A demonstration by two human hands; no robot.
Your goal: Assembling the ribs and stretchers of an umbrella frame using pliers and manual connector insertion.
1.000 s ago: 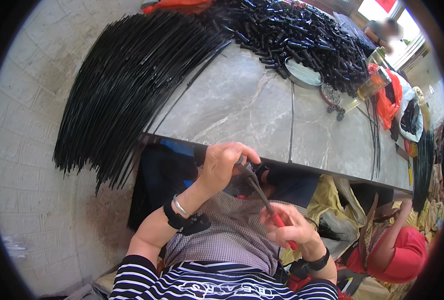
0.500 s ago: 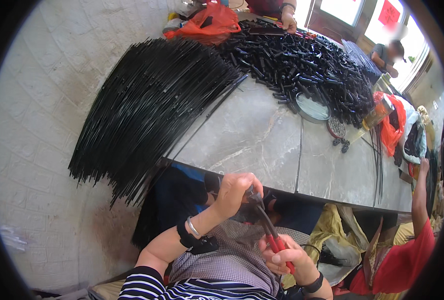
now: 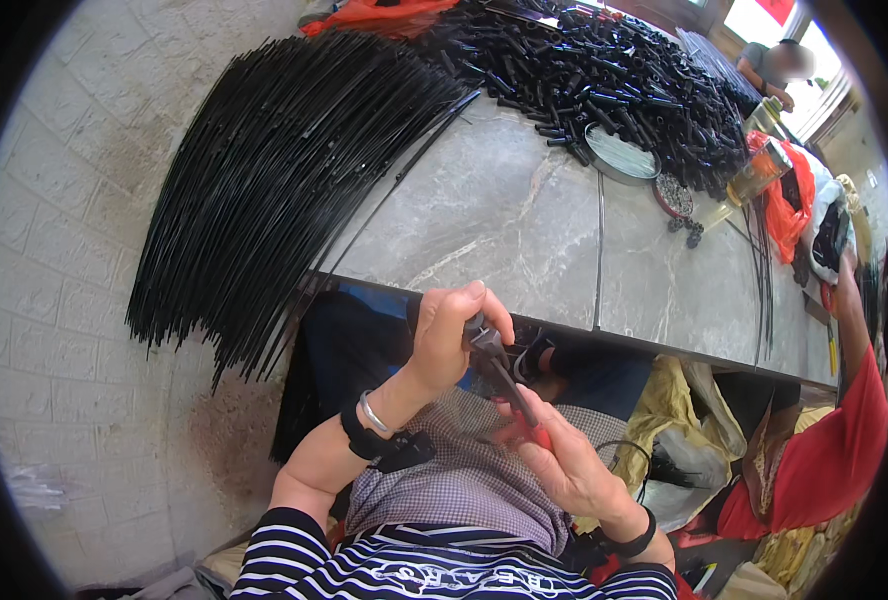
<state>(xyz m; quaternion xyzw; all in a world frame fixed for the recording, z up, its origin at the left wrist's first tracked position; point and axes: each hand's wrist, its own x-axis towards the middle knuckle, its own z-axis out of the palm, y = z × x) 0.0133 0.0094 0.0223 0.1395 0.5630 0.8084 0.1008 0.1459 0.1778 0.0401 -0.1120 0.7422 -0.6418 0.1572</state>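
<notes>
In front of my lap, my right hand [image 3: 571, 462] is closed on the red handles of a pair of pliers [image 3: 509, 380]. The jaws point up toward my left hand [image 3: 446, 335], which is closed around a small black tubular part [image 3: 476, 324]. The jaws meet this part at its lower end; whether they bite on it is hard to see. Fingers cover much of the part. Beyond my hands lies a grey marble-patterned table [image 3: 454, 230], its front edge just past my left fingertips.
A thick fan of long black rods [image 3: 284, 190] covers the table's left side. At the back is a heap of short black tubes [image 3: 604, 90]. A round dish [image 3: 621, 153] and a glass jar [image 3: 761, 172] stand right. A co-worker's red sleeve [image 3: 814, 460] reaches in at right.
The view has tilted down. The pliers' handles have come closer together in my right hand, and the jaws sit nearer my left fingers. The co-worker's hand at the back has left the view.
</notes>
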